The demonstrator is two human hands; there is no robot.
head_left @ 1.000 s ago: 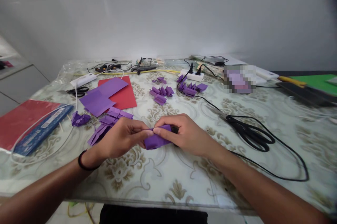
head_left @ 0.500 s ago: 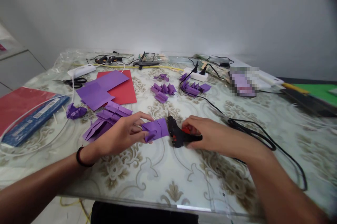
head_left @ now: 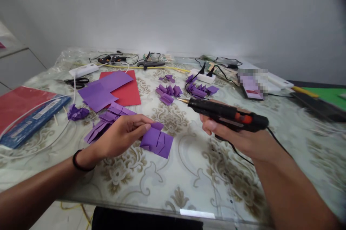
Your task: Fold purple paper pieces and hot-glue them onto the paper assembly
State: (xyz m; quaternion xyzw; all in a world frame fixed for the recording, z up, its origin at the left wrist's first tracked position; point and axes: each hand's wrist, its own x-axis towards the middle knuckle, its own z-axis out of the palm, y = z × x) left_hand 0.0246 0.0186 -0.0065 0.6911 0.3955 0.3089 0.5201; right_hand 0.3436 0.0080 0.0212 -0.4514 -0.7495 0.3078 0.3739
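My left hand point(head_left: 123, 134) pinches a folded purple paper piece point(head_left: 156, 140) by its left edge, just above the patterned table point(head_left: 173, 183). In my right hand point(head_left: 238, 134) is a black glue gun point(head_left: 224, 113) with an orange trigger, lifted off the table. Its brass nozzle points left, toward the small folded purple pieces point(head_left: 169, 91). The gun's black cord runs back under my right wrist. A loose pile of purple paper strips point(head_left: 104, 123) lies just behind my left hand.
Purple sheets point(head_left: 101, 89) on red paper point(head_left: 127, 93), a crumpled purple scrap point(head_left: 77, 113), black scissors point(head_left: 77, 82), a white power strip point(head_left: 202, 77) with cables, more folded purple pieces point(head_left: 200, 91), a blue pack point(head_left: 35, 120) on a red folder at left, green board point(head_left: 328, 95) at right.
My right hand let go of the paper, took the glue gun off the table and raised it. The folded paper opened out and now stays in my left hand alone.
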